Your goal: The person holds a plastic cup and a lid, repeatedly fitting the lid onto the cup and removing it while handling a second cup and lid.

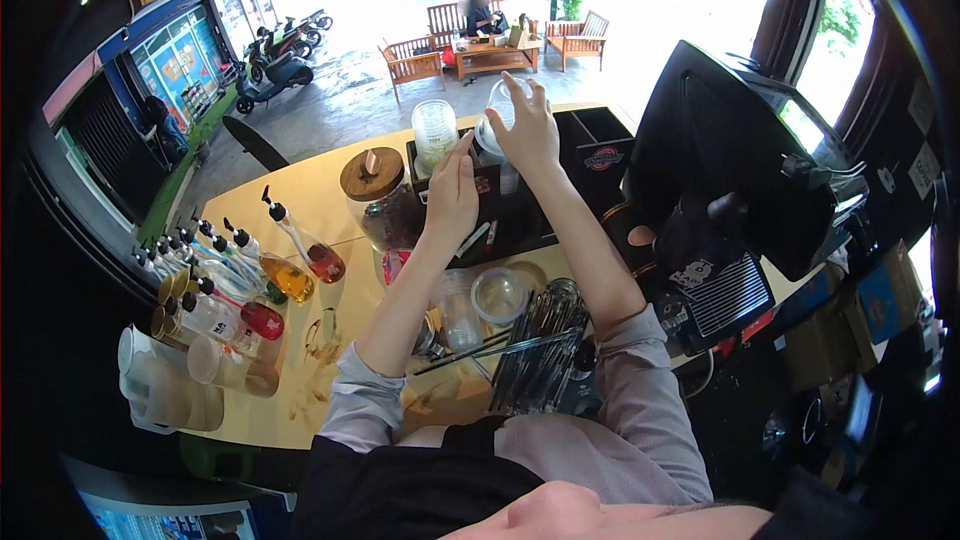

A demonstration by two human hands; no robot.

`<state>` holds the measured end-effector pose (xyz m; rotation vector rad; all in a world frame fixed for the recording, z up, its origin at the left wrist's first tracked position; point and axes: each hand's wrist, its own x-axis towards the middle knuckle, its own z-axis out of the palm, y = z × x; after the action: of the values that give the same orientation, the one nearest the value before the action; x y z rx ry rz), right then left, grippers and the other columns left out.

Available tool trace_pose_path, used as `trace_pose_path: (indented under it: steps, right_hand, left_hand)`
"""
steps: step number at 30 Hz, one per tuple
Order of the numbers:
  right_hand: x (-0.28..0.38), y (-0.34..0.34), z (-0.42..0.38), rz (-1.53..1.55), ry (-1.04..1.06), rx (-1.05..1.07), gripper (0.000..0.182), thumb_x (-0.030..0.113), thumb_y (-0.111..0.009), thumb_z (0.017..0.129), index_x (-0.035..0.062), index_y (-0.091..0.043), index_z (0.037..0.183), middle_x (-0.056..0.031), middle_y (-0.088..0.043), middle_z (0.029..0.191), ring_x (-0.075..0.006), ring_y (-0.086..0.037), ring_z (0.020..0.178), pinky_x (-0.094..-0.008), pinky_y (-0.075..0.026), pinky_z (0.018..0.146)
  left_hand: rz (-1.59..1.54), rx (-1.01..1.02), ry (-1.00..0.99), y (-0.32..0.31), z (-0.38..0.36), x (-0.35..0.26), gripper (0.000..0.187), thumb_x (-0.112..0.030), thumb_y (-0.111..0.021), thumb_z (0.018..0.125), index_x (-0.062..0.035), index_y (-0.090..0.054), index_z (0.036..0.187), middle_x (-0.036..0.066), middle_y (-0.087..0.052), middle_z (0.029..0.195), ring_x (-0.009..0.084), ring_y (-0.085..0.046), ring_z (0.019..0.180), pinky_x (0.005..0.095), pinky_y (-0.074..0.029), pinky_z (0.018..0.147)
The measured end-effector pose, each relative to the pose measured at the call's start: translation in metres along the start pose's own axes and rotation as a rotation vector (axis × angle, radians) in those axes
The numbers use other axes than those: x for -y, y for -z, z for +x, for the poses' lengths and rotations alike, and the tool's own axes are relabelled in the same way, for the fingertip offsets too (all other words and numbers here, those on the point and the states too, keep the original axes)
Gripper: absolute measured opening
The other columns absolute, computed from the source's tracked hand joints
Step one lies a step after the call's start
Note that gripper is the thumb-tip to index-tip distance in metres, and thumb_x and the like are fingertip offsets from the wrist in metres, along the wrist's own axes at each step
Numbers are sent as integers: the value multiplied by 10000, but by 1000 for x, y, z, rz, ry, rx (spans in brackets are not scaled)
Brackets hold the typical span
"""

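Observation:
My right hand (525, 135) reaches over a stack of clear plastic cups or lids (488, 138) in a black organizer (516, 202). Its thumb and fingers are spread at the stack's upper rim; whether they grip it is hard to see. My left hand (454, 190) is just in front of a second stack of clear plastic cups (434, 130). The left fingers point up and forward, stretched out, with nothing visible in them. A glass jar with a wooden lid (372, 172) stands left of this hand.
Pump bottles (300, 240) and plastic pitchers (165, 380) line the counter's left side. Under my forearms lie many metal straws or stirrers (540, 350), a clear container (459, 312) and a round tub (498, 296). A large black machine (735, 150) stands right. Beyond, a person sits outside.

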<state>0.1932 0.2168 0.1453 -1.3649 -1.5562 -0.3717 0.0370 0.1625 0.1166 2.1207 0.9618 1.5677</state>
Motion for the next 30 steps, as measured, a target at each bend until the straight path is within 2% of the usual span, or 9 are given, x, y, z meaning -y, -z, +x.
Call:
trace_pose_path:
  steps: [6,8,11,19,22,24,25,27,30]
  right_hand:
    - [-5,-14,-5,-70,-43,134,659,414,-676,873,227,-435,1457,-237,-474,1372,-415,-580,1175,-487,-510,935]
    - [-6,-16,-11,-111,-119,286,652,379,-687,855,239,-461,1450,-183,-472,1396,-354,-581,1193,-509,-502,909]
    - [-5,-8,-12,-129,-131,300,650,399,-690,849,256,-475,1445,-143,-493,1383,-322,-599,1178,-513,-504,893]
    - [-5,-10,-15,-128,-124,252,629,442,-697,844,262,-505,1416,-132,-521,1377,-347,-612,1161,-483,-527,902]
    - [-7,-10,-14,-115,-126,305,691,451,-691,852,291,-432,1472,-170,-484,1424,-373,-601,1174,-483,-518,923]
    - [-2,-6,-13,-67,-167,308,811,472,-691,851,301,-301,1542,-237,-372,1498,-428,-525,1249,-521,-488,957]
    - [3,-1,-15,-65,-165,303,811,472,-691,851,301,-301,1542,-237,-372,1498,-428,-525,1249,-521,-488,957]
    - [16,10,-26,-81,-208,225,902,412,-712,839,211,-226,1570,-296,-227,1543,-483,-369,1346,-575,-396,1029]
    - [30,24,-56,9,-48,68,890,365,-700,843,130,-230,1562,-323,-186,1542,-507,-289,1369,-591,-326,1075]
  left_hand:
    - [23,-1,25,1,0,7,432,-197,-323,1059,49,-525,1350,234,-563,1345,367,-495,1297,414,-349,1122]
    - [38,-5,16,1,-1,11,428,-195,-332,1056,47,-525,1352,234,-565,1342,372,-497,1292,415,-354,1118]
    - [37,-2,15,2,-4,12,424,-193,-342,1052,39,-526,1356,233,-564,1344,376,-501,1285,417,-358,1115]
    - [73,-3,41,6,-18,3,424,-190,-344,1049,31,-525,1362,237,-572,1334,399,-508,1268,425,-365,1108]
    - [72,2,31,8,-29,-2,426,-194,-342,1051,29,-523,1366,240,-571,1336,399,-510,1267,428,-371,1104]
    - [73,21,51,11,-35,-7,430,-203,-339,1054,23,-522,1370,238,-571,1337,397,-505,1275,426,-374,1103]
    - [75,20,46,14,-39,-10,430,-203,-339,1054,23,-522,1370,238,-571,1337,397,-505,1275,426,-374,1103]
    - [65,33,91,17,-48,-17,432,-210,-334,1058,19,-522,1373,237,-568,1342,393,-503,1282,423,-372,1104]
    - [41,16,49,17,-69,-12,442,-223,-323,1063,9,-507,1391,235,-561,1350,390,-505,1281,420,-371,1103]
